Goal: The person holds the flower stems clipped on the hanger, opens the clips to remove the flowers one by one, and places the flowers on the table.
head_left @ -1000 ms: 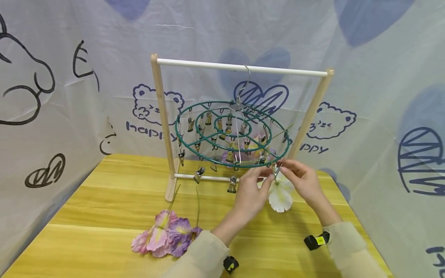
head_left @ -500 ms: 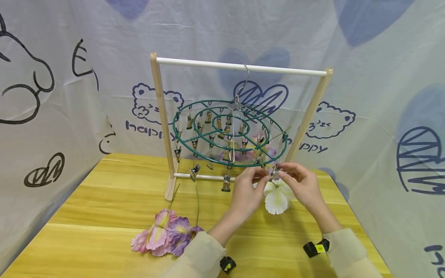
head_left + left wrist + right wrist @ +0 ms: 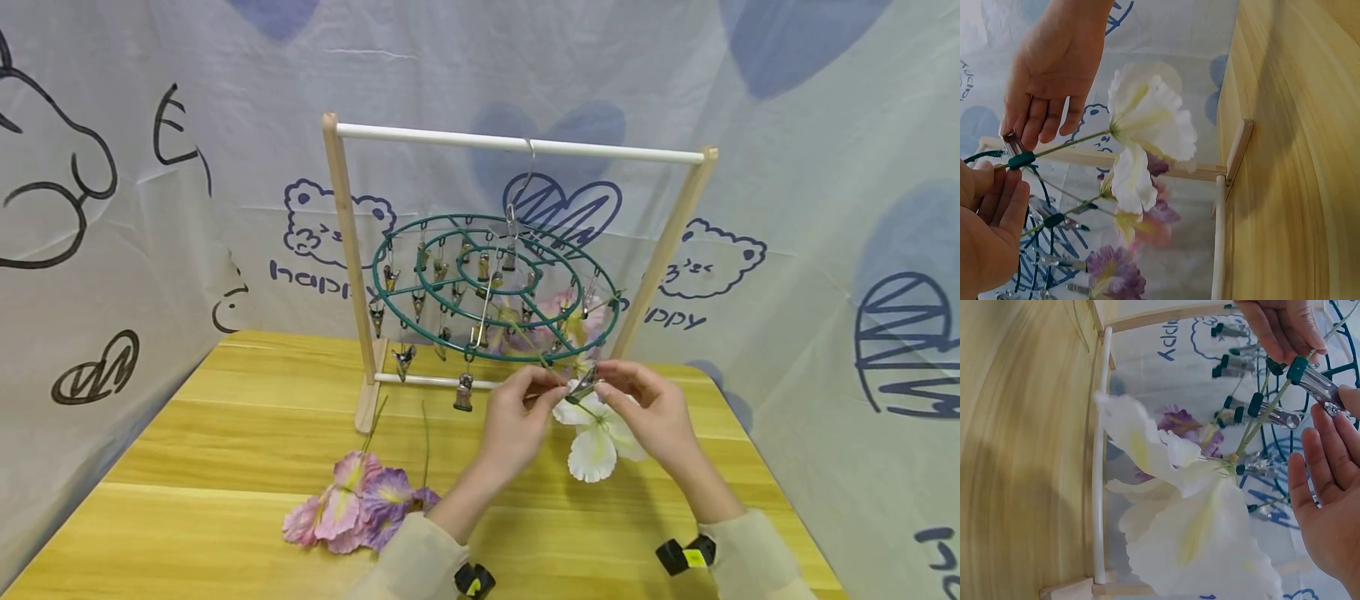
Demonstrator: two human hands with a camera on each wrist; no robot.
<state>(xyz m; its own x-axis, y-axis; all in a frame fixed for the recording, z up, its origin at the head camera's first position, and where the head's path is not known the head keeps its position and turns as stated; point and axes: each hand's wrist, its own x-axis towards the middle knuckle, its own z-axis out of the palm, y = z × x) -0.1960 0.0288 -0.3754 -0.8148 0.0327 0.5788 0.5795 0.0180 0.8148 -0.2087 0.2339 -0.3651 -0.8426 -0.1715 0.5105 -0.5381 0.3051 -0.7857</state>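
Observation:
The left hand (image 3: 517,412) pinches the thin green stem of a white artificial flower (image 3: 592,454), which hangs bloom downward below the fingers. Beside it, the right hand (image 3: 652,408) pinches a metal clip (image 3: 1317,386) between thumb and fingers. In the right wrist view the clip's green-coated tips (image 3: 1297,370) lie across the stem, and the left fingers grip the stem just past them. The clip belongs to a round green hanger (image 3: 420,321) with several more clips dangling from its rings. The bloom shows yellow streaks at its centre in the left wrist view.
A wooden stand (image 3: 342,208) with a white top bar (image 3: 450,137) carries the hanger by its hook. Pink and purple flowers (image 3: 585,317) hang at the hanger's back right. More pink and purple flowers (image 3: 352,508) lie on the wooden table (image 3: 225,467) at the front left.
The hanger has turned a little, its front clips shifting left. The clip between the hands has gone from upright to slanted. The flower hangs slightly lower, and the left hand has moved slightly left.

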